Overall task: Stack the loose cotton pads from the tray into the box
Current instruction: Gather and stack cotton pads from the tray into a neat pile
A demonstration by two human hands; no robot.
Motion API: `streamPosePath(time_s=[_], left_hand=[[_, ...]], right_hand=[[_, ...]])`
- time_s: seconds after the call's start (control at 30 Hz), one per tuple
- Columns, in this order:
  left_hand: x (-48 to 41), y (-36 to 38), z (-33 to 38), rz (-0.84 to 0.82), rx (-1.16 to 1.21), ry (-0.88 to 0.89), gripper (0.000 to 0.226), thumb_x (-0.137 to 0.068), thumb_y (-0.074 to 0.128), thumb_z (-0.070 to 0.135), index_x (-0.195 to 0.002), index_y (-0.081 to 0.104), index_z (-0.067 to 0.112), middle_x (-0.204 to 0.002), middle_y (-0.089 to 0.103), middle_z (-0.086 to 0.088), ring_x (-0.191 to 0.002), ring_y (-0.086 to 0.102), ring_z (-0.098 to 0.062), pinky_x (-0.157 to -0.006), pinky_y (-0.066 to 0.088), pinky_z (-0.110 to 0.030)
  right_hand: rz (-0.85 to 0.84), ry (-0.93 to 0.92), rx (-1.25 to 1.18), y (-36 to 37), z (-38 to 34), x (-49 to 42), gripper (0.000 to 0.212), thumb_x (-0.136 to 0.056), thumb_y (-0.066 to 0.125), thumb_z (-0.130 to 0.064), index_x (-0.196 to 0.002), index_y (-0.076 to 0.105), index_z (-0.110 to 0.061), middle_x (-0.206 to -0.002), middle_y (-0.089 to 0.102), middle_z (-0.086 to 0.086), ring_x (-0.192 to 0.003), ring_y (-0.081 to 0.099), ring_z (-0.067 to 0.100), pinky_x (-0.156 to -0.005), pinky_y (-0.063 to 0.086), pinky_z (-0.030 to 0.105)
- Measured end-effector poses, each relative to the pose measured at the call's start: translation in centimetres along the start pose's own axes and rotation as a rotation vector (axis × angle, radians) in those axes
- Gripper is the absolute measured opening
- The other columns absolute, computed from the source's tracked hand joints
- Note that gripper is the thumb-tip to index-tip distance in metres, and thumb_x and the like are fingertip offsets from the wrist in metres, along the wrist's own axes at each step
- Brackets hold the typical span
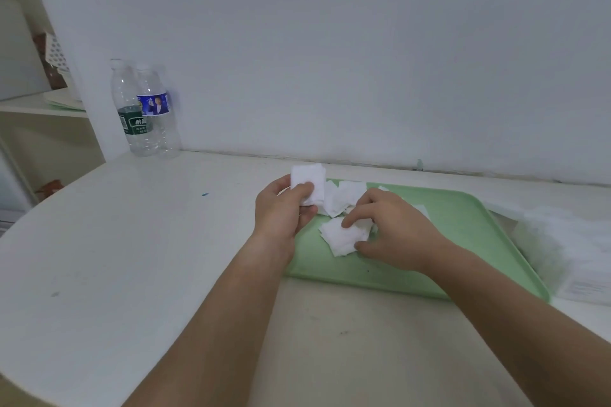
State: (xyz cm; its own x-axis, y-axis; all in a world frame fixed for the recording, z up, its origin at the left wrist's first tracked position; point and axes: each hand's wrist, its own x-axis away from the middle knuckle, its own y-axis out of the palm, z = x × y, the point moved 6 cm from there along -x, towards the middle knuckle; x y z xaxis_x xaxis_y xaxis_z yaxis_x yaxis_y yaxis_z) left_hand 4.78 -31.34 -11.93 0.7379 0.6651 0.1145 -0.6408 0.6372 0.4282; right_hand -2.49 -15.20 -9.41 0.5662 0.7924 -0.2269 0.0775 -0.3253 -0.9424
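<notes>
A green tray lies on the white table with several loose white cotton pads on it. My left hand is at the tray's left edge, shut on a small stack of cotton pads held upright. My right hand rests over the tray, its fingertips pressing on loose cotton pads. More pads lie just behind, between the two hands. A pale, see-through box stands right of the tray, blurred, with something white inside.
Two clear water bottles stand at the back left against the wall. A shelf unit with items fills the far left. A white sheet lies by the tray's right corner. The table's curved front edge runs along the lower left.
</notes>
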Motion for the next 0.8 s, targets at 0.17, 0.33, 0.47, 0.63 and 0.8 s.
streamPosePath(time_s=[0.17,0.33,0.47,0.63,0.8], left_hand=[[-0.1,-0.1,0.0,-0.001,-0.002,0.005,0.034,-0.090,0.071,0.006,-0.124,0.066,0.008,-0.108,0.073,-0.011,-0.072,0.070,-0.011,-0.061,0.058,-0.019],[0.0,0.1,0.0,-0.012,-0.030,0.005,0.033,-0.091,0.071,0.007,-0.123,0.067,0.008,-0.105,0.073,-0.009,-0.069,0.069,-0.010,-0.060,0.057,-0.019],[0.4,0.6,0.0,-0.058,-0.073,0.017,0.029,-0.092,0.070,0.007,-0.121,0.069,0.009,-0.100,0.074,-0.005,-0.068,0.070,-0.007,-0.061,0.056,-0.018],[1.2,1.6,0.0,-0.131,-0.151,0.060,0.029,-0.093,0.067,0.007,-0.122,0.069,0.010,-0.101,0.075,-0.001,-0.076,0.071,-0.007,-0.063,0.055,-0.018],[2.1,2.7,0.5,-0.205,-0.176,0.123,0.027,-0.094,0.066,0.006,-0.120,0.067,0.011,-0.090,0.076,0.002,-0.076,0.071,-0.009,-0.064,0.056,-0.020]], right_hand=[[-0.008,0.035,0.102,0.3,-0.2,-0.6,0.032,-0.082,0.070,-0.032,-0.113,0.067,-0.040,-0.108,0.044,-0.015,-0.105,0.047,0.013,-0.083,0.044,0.032],[0.047,0.041,-0.009,0.3,0.5,-0.5,0.011,-0.089,0.068,-0.035,-0.099,0.074,-0.035,-0.100,0.047,-0.015,-0.102,0.049,0.013,-0.082,0.042,0.031],[0.303,0.111,-0.340,-1.2,1.3,0.3,0.003,-0.089,0.070,-0.028,-0.089,0.073,-0.029,-0.097,0.057,-0.015,-0.086,0.053,0.002,-0.072,0.039,0.015],[0.519,0.328,-1.013,-2.5,3.0,1.9,0.016,-0.091,0.062,-0.006,-0.077,0.066,-0.014,-0.072,0.065,-0.004,-0.070,0.059,0.012,-0.069,0.052,0.025],[0.423,0.544,-1.534,-1.2,3.3,2.7,0.015,-0.099,0.048,-0.006,-0.091,0.061,-0.003,-0.085,0.064,0.012,-0.065,0.069,0.021,-0.059,0.061,0.033]])
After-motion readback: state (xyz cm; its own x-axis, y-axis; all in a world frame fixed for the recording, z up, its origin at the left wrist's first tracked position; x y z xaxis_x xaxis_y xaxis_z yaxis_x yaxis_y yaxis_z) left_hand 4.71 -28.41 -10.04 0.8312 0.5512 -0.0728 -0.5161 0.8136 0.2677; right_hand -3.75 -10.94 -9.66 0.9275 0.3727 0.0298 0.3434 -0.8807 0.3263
